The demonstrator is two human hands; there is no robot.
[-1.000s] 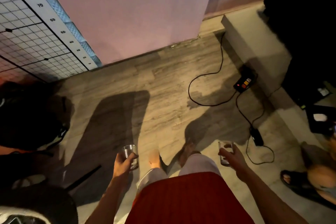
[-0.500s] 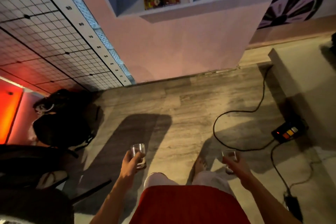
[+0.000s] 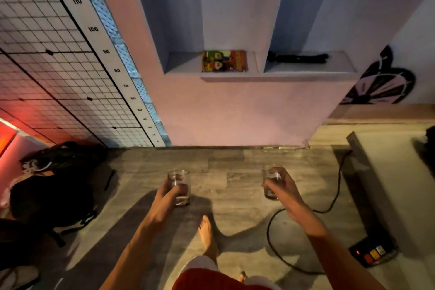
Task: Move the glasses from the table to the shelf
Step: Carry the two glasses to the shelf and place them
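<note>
I carry two clear tumblers upright over the wooden floor. My left hand point(image 3: 164, 198) wraps around the left glass point(image 3: 180, 186) from the side. My right hand point(image 3: 283, 189) grips the right glass point(image 3: 270, 180) the same way. Ahead of me, a recessed wall shelf point(image 3: 259, 76) is set into the pink wall above floor level, split into two niches. The left niche holds a colourful book point(image 3: 224, 61) lying flat. A long black object point(image 3: 297, 58) lies in the right niche. Both glasses are well short of the shelf.
A black bag point(image 3: 54, 186) lies on the floor at left below a wire grid panel point(image 3: 47, 59) with a height scale. A black cable point(image 3: 306, 214) runs across the floor at right to a power strip point(image 3: 372, 253). A raised grey ledge point(image 3: 388, 183) lines the right side.
I have walked closer to the wall and my view has tilted up. The shelf came into sight and now sits larger and nearer. Both hands kept their glasses and rose in the view.
</note>
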